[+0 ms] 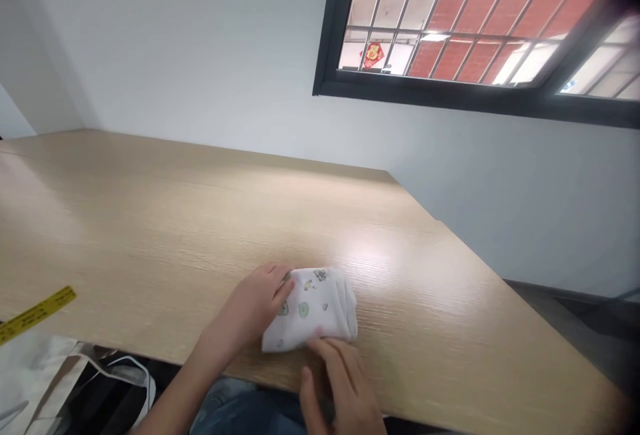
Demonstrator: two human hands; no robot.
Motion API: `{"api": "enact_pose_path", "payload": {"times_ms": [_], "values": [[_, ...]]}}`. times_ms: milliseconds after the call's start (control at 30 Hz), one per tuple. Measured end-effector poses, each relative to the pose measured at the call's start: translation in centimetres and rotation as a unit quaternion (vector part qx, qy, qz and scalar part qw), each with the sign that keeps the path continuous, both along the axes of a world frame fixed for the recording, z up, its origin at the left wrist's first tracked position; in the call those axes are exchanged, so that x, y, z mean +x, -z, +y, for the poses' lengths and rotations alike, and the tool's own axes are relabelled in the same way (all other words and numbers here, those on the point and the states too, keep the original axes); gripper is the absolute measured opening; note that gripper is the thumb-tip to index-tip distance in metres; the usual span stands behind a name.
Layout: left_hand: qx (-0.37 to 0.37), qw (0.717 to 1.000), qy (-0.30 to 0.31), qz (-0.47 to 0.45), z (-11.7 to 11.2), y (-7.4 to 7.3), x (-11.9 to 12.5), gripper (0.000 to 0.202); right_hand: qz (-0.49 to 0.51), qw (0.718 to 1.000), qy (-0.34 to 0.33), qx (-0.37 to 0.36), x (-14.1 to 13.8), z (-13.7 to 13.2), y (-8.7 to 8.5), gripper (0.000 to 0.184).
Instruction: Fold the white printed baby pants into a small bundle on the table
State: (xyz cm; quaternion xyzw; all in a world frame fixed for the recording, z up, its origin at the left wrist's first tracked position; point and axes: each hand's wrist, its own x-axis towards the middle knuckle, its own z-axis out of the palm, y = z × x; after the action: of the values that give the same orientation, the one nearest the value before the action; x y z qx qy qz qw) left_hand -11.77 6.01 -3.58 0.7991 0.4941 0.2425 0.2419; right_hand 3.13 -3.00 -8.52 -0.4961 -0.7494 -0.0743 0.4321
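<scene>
A small folded white cloth (320, 308) with green and grey printed figures lies on the wooden table near its front edge. Its right side shows a rounded, layered fold. My left hand (263, 295) rests over the cloth's left edge, fingers stretched out and the thumb lying on the fabric. At the near edge, the fingertips of my right hand (343, 381) touch the cloth. The fingers of that hand are extended, with the thumb apart and nothing visible between them.
The table (175, 221) ends in a slanted edge on the right. A yellow tape strip (37, 315) sits at the left front. Below the front edge is a pale bag (45, 371) with a white cord. Behind stands a wall with a barred window (450, 21).
</scene>
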Motion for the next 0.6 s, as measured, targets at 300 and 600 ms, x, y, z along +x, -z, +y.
{"api": "enact_pose_path", "payload": {"times_ms": [300, 600], "values": [[-0.129, 0.981, -0.137, -0.044, -5.1, 1.8, -0.1, 0.022, 0.045, 0.981, 0.023, -0.19, 1.7, 4.1, -2.1, 0.015], [-0.132, 0.976, -0.169, -0.049, -2.9, 0.7, 1.3, 0.039, -0.001, 0.967, 0.046, -0.252, 1.4, 5.0, -3.0, 0.02]]}}
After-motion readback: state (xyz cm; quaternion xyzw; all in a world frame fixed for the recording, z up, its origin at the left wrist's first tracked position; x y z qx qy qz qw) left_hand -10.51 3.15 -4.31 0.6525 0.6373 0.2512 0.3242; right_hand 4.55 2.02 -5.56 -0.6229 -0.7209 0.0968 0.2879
